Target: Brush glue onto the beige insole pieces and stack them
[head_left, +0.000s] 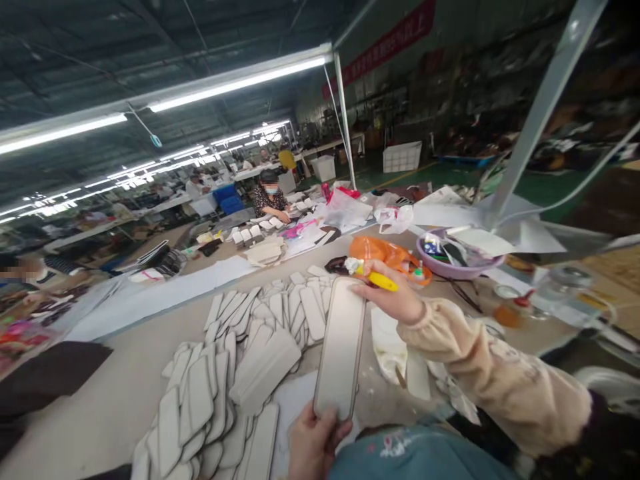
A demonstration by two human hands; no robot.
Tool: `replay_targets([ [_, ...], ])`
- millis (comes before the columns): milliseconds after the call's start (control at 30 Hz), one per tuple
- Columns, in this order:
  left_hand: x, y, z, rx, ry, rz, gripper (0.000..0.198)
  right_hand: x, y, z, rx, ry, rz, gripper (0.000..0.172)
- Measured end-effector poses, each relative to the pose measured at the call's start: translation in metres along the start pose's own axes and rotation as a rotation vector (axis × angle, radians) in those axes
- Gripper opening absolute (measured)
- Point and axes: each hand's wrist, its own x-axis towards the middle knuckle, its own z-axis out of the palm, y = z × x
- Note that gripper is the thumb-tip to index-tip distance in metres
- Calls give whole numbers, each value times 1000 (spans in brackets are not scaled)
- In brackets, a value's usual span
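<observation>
Wears a teal garment [415,457] with embroidered flowers, closest to the lens in the head view. Grips the lower end of a long pale panel [339,353] in the left hand [316,440], fingers bent round its edge, keeping it pointed lengthwise away over the worktable [125,400]. Holds a yellow-handled tool [384,281] in the curled, closed right hand [397,305], fingertips at the panel's upper right corner; too blurred to tell whether pressing on it. Has an overlapping heap of similar panels [187,400] on the left and behind, with a wider panel [267,367] lying across it. Shows, beyond the right hand, an orange plastic bag [380,252] beside a filled purple basin [463,272], and farther right a jar of amber liquid [510,315]. Faces a masked co-worker [270,199] in dark patterned clothing, near white pieces [254,231].
</observation>
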Motion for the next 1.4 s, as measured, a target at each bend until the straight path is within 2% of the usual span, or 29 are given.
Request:
replay_targets([
  [167,-6,-11,11,-36,-121,-1,45,-3,6,-15,-4,20,-34,36],
  [333,-10,-17,18,-53,-179,-20,49,-5,16,-23,77,32,15,41],
  [567,-12,-22,24,-44,-146,-31,55,-8,16,-28,-34,35,5,37],
  [667,-9,-27,21,-21,-121,-49,54,-10,17,-29,-3,32,9,36],
  [867,-12,-33,18,5,-138,-76,52,-17,15,-33,-59,51,-3,33],
  [1067,-23,-31,25,-16,-158,-82,52,-21,8,-37,-146,55,-73,29],
  [1233,-29,-32,26,26,-181,-72,54,-23,7,-39,-89,55,-56,30],
  [1300,-30,-33,24,37,-228,-43,55,-24,5,-40,-84,68,-57,31],
  [1400,-31,-29,24,67,-389,44,54,-27,-1,-39,-54,37,-44,33],
])
